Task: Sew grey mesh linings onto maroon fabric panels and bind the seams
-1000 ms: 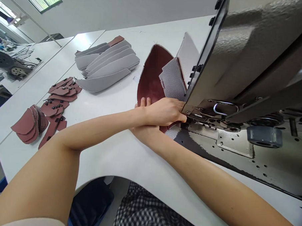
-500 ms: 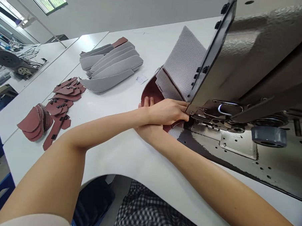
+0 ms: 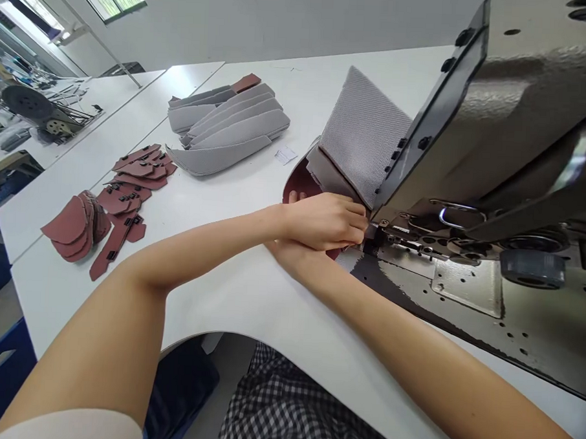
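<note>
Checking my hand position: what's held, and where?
The left hand pinches the edge of the grey-and-maroon panel beside the presser foot; the right fingertips press its maroon side.

Two hands [image 3: 322, 222], one sewing machine [image 3: 496, 125], roughly three piles [image 3: 224, 129].

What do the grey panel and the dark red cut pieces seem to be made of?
The grey panel looks like a knit mesh fabric, matte, with fine dotted holes. The dark red cut pieces look like matte synthetic leather, smooth-faced, though fabric is possible.

You wear a short white sleeve [image 3: 65, 427] and a black-and-white checked garment [image 3: 285, 407]; your left hand [image 3: 322, 221] and right hand [image 3: 291, 252] are bare.
</note>
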{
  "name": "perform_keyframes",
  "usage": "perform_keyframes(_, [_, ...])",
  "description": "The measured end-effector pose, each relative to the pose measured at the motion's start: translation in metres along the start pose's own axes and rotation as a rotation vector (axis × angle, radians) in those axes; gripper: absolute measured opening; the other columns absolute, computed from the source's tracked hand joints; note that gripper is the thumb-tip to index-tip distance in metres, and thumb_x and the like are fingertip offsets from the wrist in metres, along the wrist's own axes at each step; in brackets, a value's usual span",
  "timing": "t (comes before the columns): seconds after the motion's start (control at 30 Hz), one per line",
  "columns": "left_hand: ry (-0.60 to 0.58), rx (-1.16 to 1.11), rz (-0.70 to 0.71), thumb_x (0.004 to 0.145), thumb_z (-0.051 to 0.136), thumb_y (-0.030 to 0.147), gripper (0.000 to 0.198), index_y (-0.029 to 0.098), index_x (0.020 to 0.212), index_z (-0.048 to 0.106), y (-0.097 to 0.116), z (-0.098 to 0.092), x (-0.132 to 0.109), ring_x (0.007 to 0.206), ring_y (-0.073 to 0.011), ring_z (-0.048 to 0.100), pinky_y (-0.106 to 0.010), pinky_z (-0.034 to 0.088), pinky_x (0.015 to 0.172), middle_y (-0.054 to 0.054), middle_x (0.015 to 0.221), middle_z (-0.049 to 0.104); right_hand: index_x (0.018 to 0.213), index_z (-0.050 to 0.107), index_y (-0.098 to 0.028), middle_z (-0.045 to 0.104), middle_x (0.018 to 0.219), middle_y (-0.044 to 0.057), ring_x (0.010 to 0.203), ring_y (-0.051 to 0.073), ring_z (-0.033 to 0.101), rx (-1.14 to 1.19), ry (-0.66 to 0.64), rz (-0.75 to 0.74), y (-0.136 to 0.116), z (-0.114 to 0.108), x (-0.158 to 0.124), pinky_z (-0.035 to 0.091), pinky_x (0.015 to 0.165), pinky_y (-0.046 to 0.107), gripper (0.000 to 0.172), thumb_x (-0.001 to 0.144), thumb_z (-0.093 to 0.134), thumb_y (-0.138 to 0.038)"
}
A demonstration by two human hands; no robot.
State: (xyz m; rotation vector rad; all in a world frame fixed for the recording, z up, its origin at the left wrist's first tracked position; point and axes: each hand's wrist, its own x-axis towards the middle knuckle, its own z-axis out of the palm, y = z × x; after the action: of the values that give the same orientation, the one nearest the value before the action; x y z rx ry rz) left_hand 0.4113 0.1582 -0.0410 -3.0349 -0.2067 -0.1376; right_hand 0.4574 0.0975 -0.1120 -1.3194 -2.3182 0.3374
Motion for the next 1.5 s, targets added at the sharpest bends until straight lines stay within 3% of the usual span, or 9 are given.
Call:
perform_keyframes(0.17, [0.020,0.075,-0.137,0.104,0.040,0.038,0.041,0.020,0.081,0.069,-0.006,-0.018,-0.040,0.083,-0.0189,0.067,-0.034,0.046,0.069,-0.007,0.086,0.074,0.143,0.053,-0.005,0.053,0.142,0.027,0.135,0.041,0.046,-0.061,-0.210,-0.106,0.004,-0.025,-0.018,0.035,0.113,0.062,0.064,0.099,0.054,-0.052])
perform_keyframes(0.33, [0.072,0.137,-0.143,0.104,0.046,0.034,0.027,0.023,0.109,0.070,-0.007,-0.038,-0.059,0.129,-0.0199,0.060,-0.044,0.042,0.113,-0.006,0.124,0.073,0.151,0.046,-0.010,0.041,0.157,0.021,0.145,0.041,0.033,-0.013,-0.359,-0.384,0.018,-0.053,-0.039,0.017,0.122,0.064,0.073,0.094,0.063,-0.053])
perform_keyframes(0.5, [0.022,0.221,-0.233,0.101,0.046,0.028,0.033,0.023,0.130,0.062,0.002,-0.055,-0.059,0.152,-0.0244,0.036,-0.058,0.019,0.127,-0.001,0.150,0.056,0.122,0.072,-0.026,0.054,0.150,0.001,0.144,0.020,0.042,0.503,-0.639,-0.747,0.011,-0.073,-0.073,0.010,0.127,0.044,0.031,0.097,0.065,-0.043])
perform_keyframes(0.6, [-0.022,0.219,-0.379,0.101,0.051,0.037,0.050,0.020,0.148,0.046,0.008,-0.048,-0.068,0.153,-0.0271,0.033,-0.058,0.020,0.126,-0.005,0.159,0.044,0.099,0.078,-0.026,0.066,0.136,-0.002,0.128,0.014,0.059,0.831,-0.715,-0.600,0.002,-0.082,-0.092,0.023,0.124,0.033,0.015,0.097,0.066,-0.035])
perform_keyframes(0.7, [0.029,0.184,-0.608,0.096,0.061,0.046,0.065,0.017,0.150,0.042,0.023,-0.040,-0.082,0.147,-0.0317,0.041,-0.054,0.032,0.120,-0.013,0.158,0.044,0.090,0.078,-0.029,0.070,0.128,-0.001,0.120,0.018,0.065,0.938,-0.685,-0.387,0.002,-0.093,-0.103,0.040,0.117,0.032,0.021,0.098,0.060,-0.034])
perform_keyframes(0.83, [-0.032,0.009,-0.718,0.093,0.066,0.043,0.034,0.015,0.112,0.067,0.068,-0.036,-0.096,0.111,-0.0280,0.063,-0.043,0.051,0.097,-0.014,0.120,0.068,0.073,0.071,-0.030,0.075,0.114,0.004,0.111,0.024,0.069,0.930,-0.626,-0.231,0.011,-0.106,-0.107,0.057,0.100,0.036,0.032,0.098,0.056,-0.041])
perform_keyframes(1.03, [0.137,-0.137,-0.582,0.097,0.060,0.044,0.033,0.015,0.109,0.069,0.132,0.000,-0.105,0.110,-0.0275,0.064,-0.047,0.055,0.100,-0.012,0.106,0.067,0.092,0.062,-0.031,0.069,0.080,0.006,0.063,0.025,0.065,0.282,-0.053,0.255,0.030,-0.107,-0.078,0.051,0.053,0.038,0.052,0.086,0.052,-0.081])
perform_keyframes(1.3, [0.278,-0.047,-0.526,0.097,0.062,0.036,0.032,0.018,0.123,0.069,0.141,0.023,-0.111,0.118,-0.0295,0.064,-0.059,0.050,0.109,-0.007,0.096,0.065,0.070,0.036,-0.027,0.045,0.055,0.000,0.042,0.019,0.045,-0.133,-0.112,-0.034,0.037,-0.074,-0.048,0.027,0.044,0.033,0.051,0.102,0.019,-0.063])
perform_keyframes(1.5, [0.316,-0.049,-0.534,0.099,0.059,0.037,0.031,0.019,0.122,0.070,0.141,0.023,-0.113,0.116,-0.0272,0.064,-0.055,0.050,0.110,-0.006,0.094,0.066,0.107,0.055,-0.023,0.065,0.080,0.007,0.061,0.027,0.063,-0.124,-0.115,0.051,0.045,-0.085,-0.093,0.041,0.052,0.038,0.055,0.098,0.032,-0.072])
